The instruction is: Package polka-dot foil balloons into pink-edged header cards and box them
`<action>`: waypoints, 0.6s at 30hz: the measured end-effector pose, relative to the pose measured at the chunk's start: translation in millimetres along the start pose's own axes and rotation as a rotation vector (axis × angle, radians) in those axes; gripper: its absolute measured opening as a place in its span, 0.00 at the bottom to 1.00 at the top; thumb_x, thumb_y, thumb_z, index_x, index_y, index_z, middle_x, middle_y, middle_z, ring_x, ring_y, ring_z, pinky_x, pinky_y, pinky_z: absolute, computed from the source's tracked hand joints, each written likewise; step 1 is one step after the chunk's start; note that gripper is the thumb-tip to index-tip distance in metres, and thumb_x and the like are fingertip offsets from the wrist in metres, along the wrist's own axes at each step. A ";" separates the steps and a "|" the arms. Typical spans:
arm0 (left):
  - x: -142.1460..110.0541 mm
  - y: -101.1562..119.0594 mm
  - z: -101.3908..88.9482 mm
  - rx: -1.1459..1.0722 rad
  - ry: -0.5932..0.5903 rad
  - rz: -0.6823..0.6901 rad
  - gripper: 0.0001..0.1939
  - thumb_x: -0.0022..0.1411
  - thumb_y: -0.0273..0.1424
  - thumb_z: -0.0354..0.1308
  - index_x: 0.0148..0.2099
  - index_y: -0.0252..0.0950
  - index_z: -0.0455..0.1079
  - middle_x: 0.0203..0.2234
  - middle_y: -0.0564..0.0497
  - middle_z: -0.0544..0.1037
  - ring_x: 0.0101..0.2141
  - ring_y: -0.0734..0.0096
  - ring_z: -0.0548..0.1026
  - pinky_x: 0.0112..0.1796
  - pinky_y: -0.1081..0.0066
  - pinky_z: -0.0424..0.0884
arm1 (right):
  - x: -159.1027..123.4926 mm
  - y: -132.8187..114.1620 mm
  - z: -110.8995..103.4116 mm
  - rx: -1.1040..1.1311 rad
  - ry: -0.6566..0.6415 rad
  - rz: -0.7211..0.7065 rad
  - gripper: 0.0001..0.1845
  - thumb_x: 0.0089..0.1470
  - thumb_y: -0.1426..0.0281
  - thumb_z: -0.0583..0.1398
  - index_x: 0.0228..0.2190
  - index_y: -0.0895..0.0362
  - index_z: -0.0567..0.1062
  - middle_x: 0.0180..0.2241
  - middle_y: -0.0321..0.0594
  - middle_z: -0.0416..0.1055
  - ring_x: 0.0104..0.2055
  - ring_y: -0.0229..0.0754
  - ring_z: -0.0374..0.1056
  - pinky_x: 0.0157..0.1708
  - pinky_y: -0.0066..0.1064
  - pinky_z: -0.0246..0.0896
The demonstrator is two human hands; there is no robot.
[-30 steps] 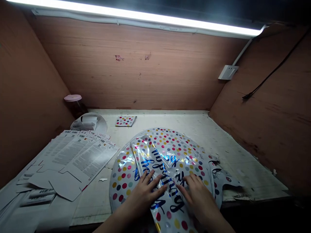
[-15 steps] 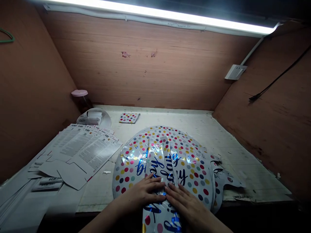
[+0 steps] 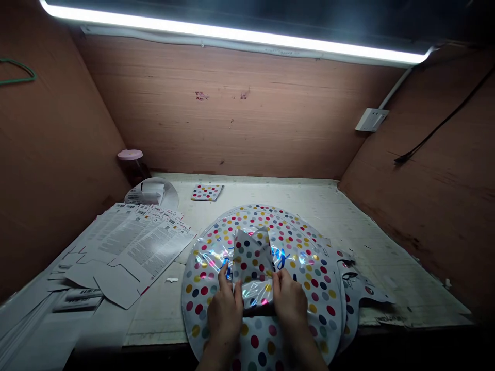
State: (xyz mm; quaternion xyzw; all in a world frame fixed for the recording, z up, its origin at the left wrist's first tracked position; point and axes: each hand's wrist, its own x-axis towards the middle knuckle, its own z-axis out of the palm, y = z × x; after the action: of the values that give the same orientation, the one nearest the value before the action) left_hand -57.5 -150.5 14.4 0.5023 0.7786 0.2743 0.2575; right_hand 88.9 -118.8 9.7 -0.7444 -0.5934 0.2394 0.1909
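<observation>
Nearest you: your left hand point(image 3: 224, 314) and right hand point(image 3: 288, 299) stand upright on either side of a folded polka-dot foil balloon point(image 3: 251, 268). Both grips are closed on it, pressing in from the sides. The bundle sits at the middle of a stack of round polka-dot foil balloons point(image 3: 216, 330), near the front of the surface point(image 3: 406, 288).

Progress: the piece in your hands is folded into a narrow, peaked bundle; the round balloons beneath lie flat and unfolded.

Just right of the stack: a die-cut foil piece point(image 3: 365, 291). To the left: printed barcode sheets point(image 3: 154, 247) and die-cut card flaps point(image 3: 116, 283). Farther back: a small dotted card point(image 3: 207, 192) and a pink-lidded jar point(image 3: 130, 154).
</observation>
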 end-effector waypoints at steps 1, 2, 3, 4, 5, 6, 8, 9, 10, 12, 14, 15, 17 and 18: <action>-0.4 0.3 2.5 0.019 0.013 -0.002 0.24 0.71 0.33 0.43 0.65 0.28 0.51 0.22 0.51 0.75 0.24 0.60 0.76 0.24 0.70 0.63 | 0.3 -2.0 2.4 -0.017 0.015 0.014 0.13 0.65 0.68 0.46 0.33 0.55 0.67 0.25 0.43 0.74 0.27 0.47 0.72 0.23 0.31 0.59; -1.0 -0.9 4.5 0.021 0.020 0.014 0.24 0.71 0.34 0.43 0.65 0.28 0.50 0.21 0.51 0.75 0.23 0.60 0.76 0.23 0.70 0.63 | 0.2 -2.4 3.6 -0.014 0.035 0.018 0.13 0.65 0.68 0.45 0.34 0.55 0.67 0.25 0.43 0.73 0.26 0.47 0.72 0.23 0.32 0.60; -1.5 -3.5 5.9 0.002 0.025 0.045 0.25 0.71 0.34 0.43 0.65 0.28 0.49 0.21 0.51 0.75 0.22 0.60 0.76 0.23 0.70 0.64 | -0.4 -1.4 3.1 0.016 0.047 0.016 0.12 0.65 0.67 0.45 0.36 0.55 0.67 0.25 0.44 0.74 0.26 0.48 0.72 0.23 0.33 0.60; -1.7 -7.2 6.7 -0.042 0.022 0.086 0.27 0.70 0.36 0.44 0.66 0.29 0.48 0.22 0.51 0.76 0.23 0.59 0.77 0.23 0.69 0.66 | -1.3 0.8 0.9 0.084 0.035 0.007 0.11 0.65 0.65 0.47 0.38 0.55 0.66 0.26 0.44 0.74 0.26 0.49 0.73 0.22 0.33 0.62; -1.7 -11.7 7.0 -0.119 0.014 0.132 0.31 0.69 0.37 0.48 0.68 0.30 0.45 0.23 0.50 0.77 0.25 0.58 0.78 0.24 0.69 0.69 | -2.7 4.0 -3.0 0.198 -0.006 -0.017 0.11 0.64 0.63 0.50 0.41 0.55 0.66 0.27 0.44 0.75 0.27 0.49 0.73 0.22 0.34 0.64; -1.3 -17.2 6.7 -0.224 -0.010 0.185 0.36 0.67 0.38 0.51 0.69 0.32 0.41 0.26 0.49 0.79 0.28 0.57 0.80 0.26 0.68 0.72 | -4.5 8.5 -8.2 0.342 -0.058 -0.061 0.14 0.62 0.60 0.53 0.45 0.55 0.65 0.29 0.43 0.76 0.28 0.49 0.74 0.23 0.34 0.66; 0.1 -30.2 4.6 -0.427 -0.088 0.326 0.43 0.64 0.38 0.56 0.71 0.37 0.33 0.34 0.47 0.81 0.33 0.59 0.81 0.31 0.66 0.76 | -10.1 21.3 -20.3 0.581 -0.152 -0.228 0.23 0.57 0.59 0.60 0.51 0.55 0.64 0.32 0.41 0.76 0.31 0.48 0.75 0.27 0.35 0.71; 1.0 -37.6 2.8 -0.477 -0.114 0.431 0.42 0.65 0.38 0.55 0.71 0.40 0.34 0.37 0.47 0.81 0.34 0.62 0.81 0.33 0.67 0.78 | -13.8 29.7 -25.6 0.618 -0.165 -0.361 0.23 0.57 0.60 0.61 0.51 0.54 0.65 0.34 0.41 0.77 0.34 0.48 0.76 0.31 0.35 0.73; 1.7 -45.1 0.5 -0.478 -0.124 0.571 0.38 0.66 0.37 0.53 0.71 0.43 0.37 0.38 0.48 0.81 0.35 0.63 0.81 0.36 0.66 0.78 | -18.0 39.2 -29.6 0.585 -0.147 -0.515 0.19 0.58 0.62 0.60 0.50 0.54 0.68 0.35 0.42 0.77 0.37 0.48 0.75 0.35 0.36 0.73; 1.6 -59.2 -4.9 -0.353 -0.112 0.882 0.31 0.69 0.39 0.50 0.70 0.45 0.46 0.39 0.48 0.82 0.40 0.63 0.81 0.45 0.61 0.77 | -27.5 59.2 -32.2 0.376 -0.069 -0.817 0.10 0.61 0.67 0.57 0.44 0.52 0.74 0.40 0.43 0.77 0.45 0.48 0.73 0.44 0.39 0.72; -1.0 -69.1 -9.9 -0.147 -0.117 1.125 0.31 0.68 0.40 0.52 0.69 0.42 0.50 0.43 0.47 0.81 0.48 0.59 0.78 0.55 0.54 0.70 | -37.0 76.6 -27.7 0.123 0.010 -0.997 0.13 0.62 0.70 0.56 0.47 0.50 0.74 0.48 0.43 0.75 0.53 0.49 0.69 0.51 0.42 0.69; -3.1 -71.9 -11.7 -0.043 -0.136 1.202 0.32 0.68 0.40 0.53 0.69 0.41 0.50 0.46 0.46 0.80 0.52 0.58 0.75 0.58 0.52 0.66 | -41.2 82.8 -23.9 0.010 0.036 -1.032 0.16 0.62 0.71 0.56 0.51 0.50 0.72 0.53 0.43 0.72 0.57 0.49 0.66 0.55 0.43 0.67; -7.7 -73.7 -12.6 0.129 -0.139 1.283 0.29 0.69 0.38 0.53 0.69 0.39 0.52 0.52 0.45 0.77 0.57 0.58 0.70 0.60 0.52 0.63 | -47.6 89.3 -16.0 -0.158 0.058 -1.056 0.24 0.62 0.73 0.55 0.59 0.50 0.66 0.60 0.45 0.65 0.64 0.49 0.58 0.59 0.45 0.62; -9.7 -73.3 -11.7 0.183 -0.113 1.316 0.26 0.70 0.35 0.51 0.68 0.39 0.54 0.53 0.46 0.76 0.59 0.59 0.69 0.60 0.53 0.63 | -49.7 90.0 -12.7 -0.209 0.055 -1.079 0.26 0.63 0.74 0.55 0.61 0.51 0.63 0.61 0.45 0.63 0.65 0.48 0.55 0.60 0.44 0.61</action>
State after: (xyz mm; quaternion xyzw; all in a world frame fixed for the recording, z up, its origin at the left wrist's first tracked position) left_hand -108.8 -186.7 -26.3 0.9060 0.3153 0.2804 0.0331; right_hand 158.6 -187.3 -24.7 -0.3557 -0.9061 0.0278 0.2272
